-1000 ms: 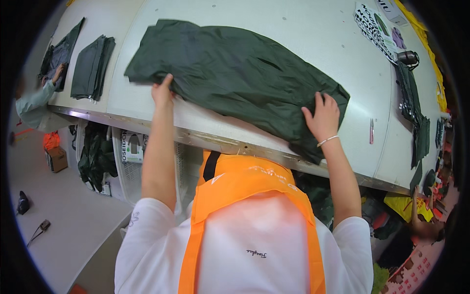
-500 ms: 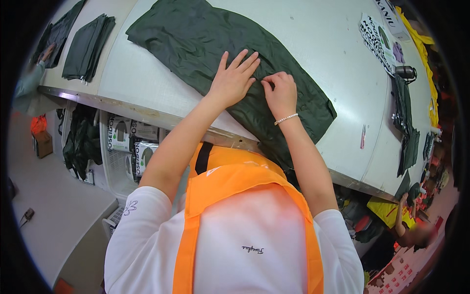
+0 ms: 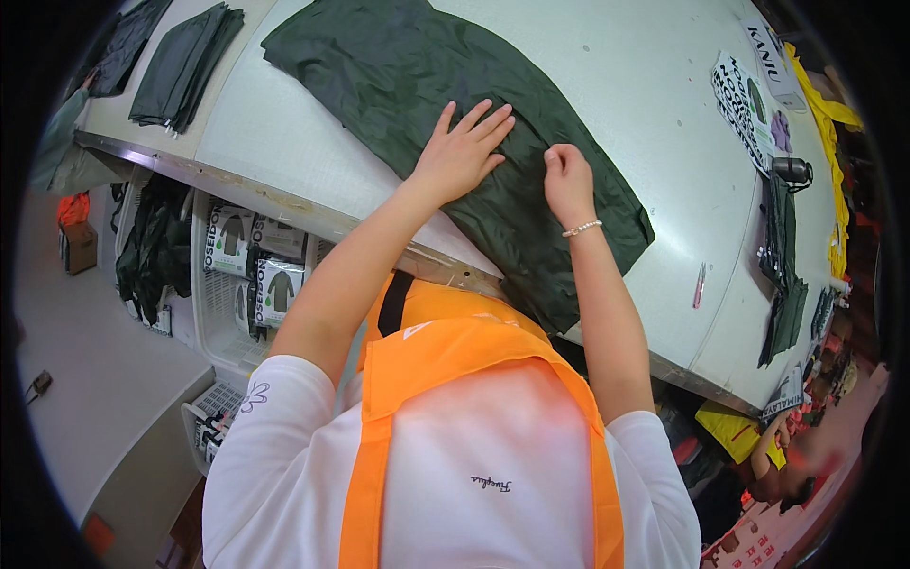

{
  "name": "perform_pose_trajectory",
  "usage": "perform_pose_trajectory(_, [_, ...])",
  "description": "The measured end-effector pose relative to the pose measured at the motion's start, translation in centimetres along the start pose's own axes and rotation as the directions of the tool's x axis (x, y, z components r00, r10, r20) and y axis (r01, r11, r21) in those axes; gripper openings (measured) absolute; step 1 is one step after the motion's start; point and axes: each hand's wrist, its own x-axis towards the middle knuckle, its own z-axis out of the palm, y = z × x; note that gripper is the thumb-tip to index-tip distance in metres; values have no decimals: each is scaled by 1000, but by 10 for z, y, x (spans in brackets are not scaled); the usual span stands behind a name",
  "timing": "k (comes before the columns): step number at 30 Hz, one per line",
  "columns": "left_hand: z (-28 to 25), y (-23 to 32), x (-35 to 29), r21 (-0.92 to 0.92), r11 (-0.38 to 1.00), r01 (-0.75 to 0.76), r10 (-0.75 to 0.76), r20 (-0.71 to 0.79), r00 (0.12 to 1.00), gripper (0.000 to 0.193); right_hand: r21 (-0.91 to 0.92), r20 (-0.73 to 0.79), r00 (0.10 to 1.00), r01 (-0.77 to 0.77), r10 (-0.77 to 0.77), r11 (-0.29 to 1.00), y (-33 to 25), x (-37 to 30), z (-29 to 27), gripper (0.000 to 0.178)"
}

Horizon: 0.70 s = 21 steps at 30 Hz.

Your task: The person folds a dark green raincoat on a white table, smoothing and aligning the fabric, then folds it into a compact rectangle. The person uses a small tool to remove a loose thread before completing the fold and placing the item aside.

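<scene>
A dark green garment [image 3: 398, 85] of thin, slightly shiny cloth lies spread and creased over the white table, one end hanging over the front edge towards my apron. My left hand [image 3: 462, 156] rests palm down on it, fingers spread. To the right of that, my right hand [image 3: 571, 180], with a beaded bracelet at the wrist, is closed over the cloth near the garment's right side. Its fingers are curled in, and whatever they may hold is hidden.
Folded dark green garments [image 3: 185, 71] are stacked at far left, near a co-worker's sleeve [image 3: 59, 133]. On the right lie a pen [image 3: 700, 286], a black cylindrical object [image 3: 791, 171], a printed bag [image 3: 744, 109] and more folded garments [image 3: 782, 256]. Below the table edge stands a white basket [image 3: 223, 346] of packages.
My right hand has moved right, away from my left hand, and its fingers have curled from a pinch into a fist. The left hand stays flat on the cloth.
</scene>
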Motion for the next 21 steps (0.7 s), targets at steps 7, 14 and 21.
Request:
perform_pose_trajectory(7, [-7,4,3,-41,999,29,-28,11,1000,53,-49,-189,982,0,-9,999,21,-12,-61,17])
perform_pose_trajectory(14, [-9,8,5,-131,991,15,-24,-63,998,51,-628,-599,792,-555,116,546,274,-81,-235,36])
perform_pose_trajectory(21, [-20,21,20,-174,969,-173,151,-132,980,18,-530,-546,782,-601,301,598,295,-136,-268,33])
